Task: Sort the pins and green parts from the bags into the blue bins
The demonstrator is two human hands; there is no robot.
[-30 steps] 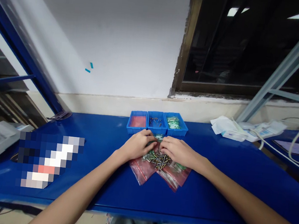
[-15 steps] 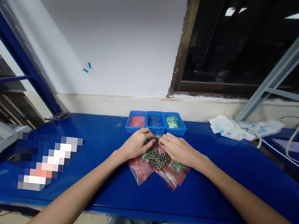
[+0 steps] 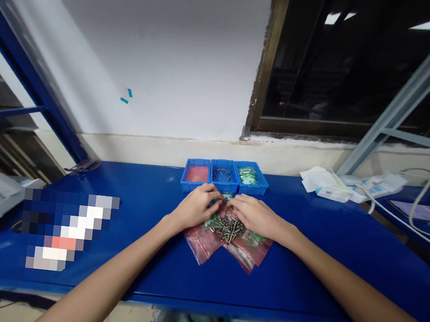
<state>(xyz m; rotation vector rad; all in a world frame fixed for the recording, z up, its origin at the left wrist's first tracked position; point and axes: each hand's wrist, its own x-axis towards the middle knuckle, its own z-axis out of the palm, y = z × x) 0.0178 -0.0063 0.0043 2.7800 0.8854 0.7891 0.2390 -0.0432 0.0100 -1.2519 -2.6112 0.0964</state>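
Several pinkish zip bags (image 3: 202,244) lie in a heap on the blue table. Some hold green packets, and dark and brassy screws (image 3: 230,230) show in the middle. My left hand (image 3: 197,206) curves over the heap's far left side, thumb and fingers closed around the plastic. From the right, my right hand (image 3: 257,215) bends its fingers over the far edge of the bags, palm down. The fingertips of both hands are close together and partly hidden in the plastic. Whether either hand grips one single bag is unclear.
Behind the heap stand three joined blue bins: one with pink bags (image 3: 197,173), one with a few screws (image 3: 221,175), one with green packets (image 3: 248,175). White papers and packaging (image 3: 326,183) with cables lie right. A blurred-out object (image 3: 81,226) sits left.
The right hand's fingers have shifted slightly right and lie flatter, opening a small gap to the left fingers. The left hand and the heap stay almost unchanged.
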